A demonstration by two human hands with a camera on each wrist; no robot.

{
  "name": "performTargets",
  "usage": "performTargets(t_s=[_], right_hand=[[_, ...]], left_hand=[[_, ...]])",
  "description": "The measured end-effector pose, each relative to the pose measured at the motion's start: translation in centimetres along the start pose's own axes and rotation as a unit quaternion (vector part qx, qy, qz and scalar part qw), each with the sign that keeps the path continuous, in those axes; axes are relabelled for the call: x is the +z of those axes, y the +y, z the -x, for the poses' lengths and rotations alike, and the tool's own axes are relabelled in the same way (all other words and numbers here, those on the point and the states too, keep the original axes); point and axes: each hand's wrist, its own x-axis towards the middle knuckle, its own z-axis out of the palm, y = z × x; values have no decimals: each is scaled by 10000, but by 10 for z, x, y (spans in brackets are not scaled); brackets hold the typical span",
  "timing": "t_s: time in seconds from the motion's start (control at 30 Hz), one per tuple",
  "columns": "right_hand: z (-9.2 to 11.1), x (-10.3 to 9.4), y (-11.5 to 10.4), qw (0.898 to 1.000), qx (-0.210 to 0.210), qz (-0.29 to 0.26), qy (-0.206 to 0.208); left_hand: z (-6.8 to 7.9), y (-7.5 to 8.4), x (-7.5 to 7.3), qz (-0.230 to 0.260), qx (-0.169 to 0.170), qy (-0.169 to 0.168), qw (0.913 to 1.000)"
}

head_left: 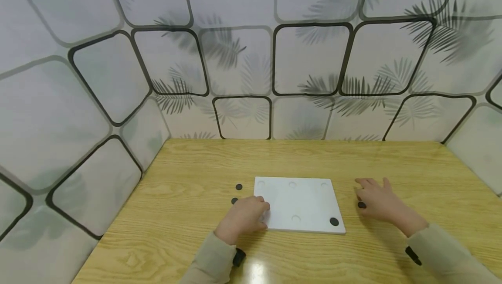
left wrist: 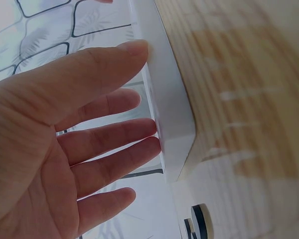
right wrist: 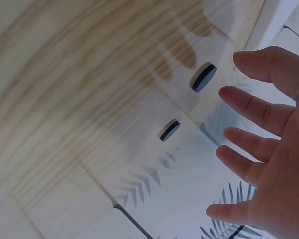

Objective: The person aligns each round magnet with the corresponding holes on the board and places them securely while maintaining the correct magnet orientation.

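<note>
A white board with several shallow round recesses lies on the table. One black disc sits at its near right corner. My left hand rests on the board's near left corner. In the left wrist view, the thumb touches the board's side edge and some fairly straight fingertips meet its face. To the right of the board, my right hand hovers with spread fingers beside a black disc. The right wrist view shows two discs, a nearer one and a farther one, both apart from the fingers.
Two more black discs, one farther back and one close to the left hand, lie left of the board. The wooden table meets a patterned curtain at the back and sides. Each wrist wears a dark strap.
</note>
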Motion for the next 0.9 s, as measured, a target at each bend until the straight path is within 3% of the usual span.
performTargets(t_s=[0.3,0.9], right_hand=[[0,5,6,9997,86,152,-191],[-3,6,7,9986,282,-35,-447]], left_hand=[[-1,0,1,-14,-30,19,10000],[-1,-2,2,59,10,18,10000]])
